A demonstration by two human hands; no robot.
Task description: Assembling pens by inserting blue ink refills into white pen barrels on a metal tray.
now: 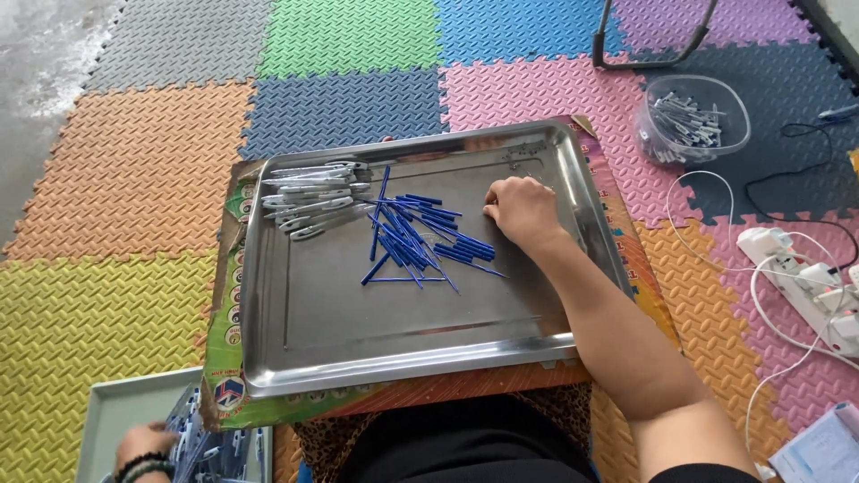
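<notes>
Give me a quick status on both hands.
Right hand on steel tray, fingers at blue refills. Left hand in lower tray of pens. Nothing blocking.

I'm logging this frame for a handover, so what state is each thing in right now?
Metal tray: flat on printed cardboard, mostly bare.
Blue refills: loose heap on the tray.
Clear pen barrels: piled at the tray's far left.
Right hand: resting on the tray, fingers curled beside the refills.
Left hand: in a pale tray of pens, grip unclear.
Clear tub: open, holding small metal parts.
Power strip: cables plugged in.
</notes>
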